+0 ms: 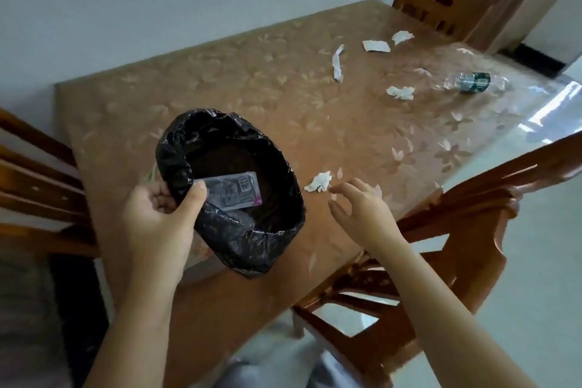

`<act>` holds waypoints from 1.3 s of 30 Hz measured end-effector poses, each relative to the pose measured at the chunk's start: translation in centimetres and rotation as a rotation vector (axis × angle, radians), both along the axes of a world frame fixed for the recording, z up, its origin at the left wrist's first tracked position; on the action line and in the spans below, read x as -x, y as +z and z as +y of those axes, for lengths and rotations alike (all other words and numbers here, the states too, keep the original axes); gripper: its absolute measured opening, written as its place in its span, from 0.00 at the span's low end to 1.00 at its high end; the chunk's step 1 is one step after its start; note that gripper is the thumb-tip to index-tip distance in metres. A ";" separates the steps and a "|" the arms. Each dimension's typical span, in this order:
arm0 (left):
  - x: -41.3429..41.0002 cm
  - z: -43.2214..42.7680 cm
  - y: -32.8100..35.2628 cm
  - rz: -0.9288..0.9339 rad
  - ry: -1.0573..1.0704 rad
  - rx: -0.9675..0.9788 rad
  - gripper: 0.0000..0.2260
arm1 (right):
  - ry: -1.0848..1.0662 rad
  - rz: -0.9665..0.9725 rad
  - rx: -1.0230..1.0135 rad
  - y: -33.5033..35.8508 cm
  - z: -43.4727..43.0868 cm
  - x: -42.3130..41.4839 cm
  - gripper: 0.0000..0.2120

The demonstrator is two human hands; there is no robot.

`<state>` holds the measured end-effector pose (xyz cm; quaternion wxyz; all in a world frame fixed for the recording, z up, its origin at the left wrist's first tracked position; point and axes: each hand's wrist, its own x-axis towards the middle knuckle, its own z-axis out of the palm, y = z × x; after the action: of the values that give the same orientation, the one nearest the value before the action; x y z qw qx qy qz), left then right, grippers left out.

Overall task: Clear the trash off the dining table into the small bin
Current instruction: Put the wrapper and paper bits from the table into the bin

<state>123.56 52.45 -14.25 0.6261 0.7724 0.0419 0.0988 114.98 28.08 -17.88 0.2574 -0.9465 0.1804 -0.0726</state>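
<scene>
We start from the crumpled tissue (318, 182), a small white wad lying on the dining table (252, 79) just to the right of the small bin (233, 192); we judge it almost weightless, soft and springy, so a light pinch across its bulk with fingertips should do, and it may shed or unfold if only a corner is caught. Our right hand (359, 201) hovers just beside the tissue, on the side away from the bin, fingers spread and holding nothing. Our left hand (160, 214) is clenched on the near-left rim of the bin, thumb pressed over the black liner, steadying it at a tilt toward us. Inside the bin lies a flat plastic wrapper (234, 194) with a barcode, close to the thumb; whether the thumb touches it we cannot tell. Farther from the bin, toward the far right of the table, sit another crumpled tissue (400, 92), a twisted paper strip (338, 62), a torn paper piece (375, 46) and a small scrap (402, 36), all likely light and limp. The clear plastic bottle (475, 82) lies on its side, farthest from the bin; it looks light, smooth and apt to roll, so we would grip it around the middle.
</scene>
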 end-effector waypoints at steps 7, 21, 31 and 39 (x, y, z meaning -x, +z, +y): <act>3.9 -5.3 0.5 -0.022 0.345 -0.174 0.14 | 0.220 0.055 -0.183 -1.5 -8.0 -4.6 0.10; 5.2 -9.5 1.2 -0.033 0.469 -0.208 0.04 | 0.285 0.215 -0.267 -10.9 -12.5 -11.1 0.13; 8.1 -10.3 2.0 -0.016 0.526 -0.145 0.10 | 0.323 0.213 -0.264 -13.4 -11.1 -10.7 0.04; 10.7 -9.7 2.3 -0.005 0.543 -0.052 0.10 | 0.269 0.131 -0.370 -10.4 -9.9 -7.9 0.02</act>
<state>112.83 42.78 -11.98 0.5568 0.7483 0.2435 0.2658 122.84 18.19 -28.23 0.4218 -0.9014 0.0792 0.0582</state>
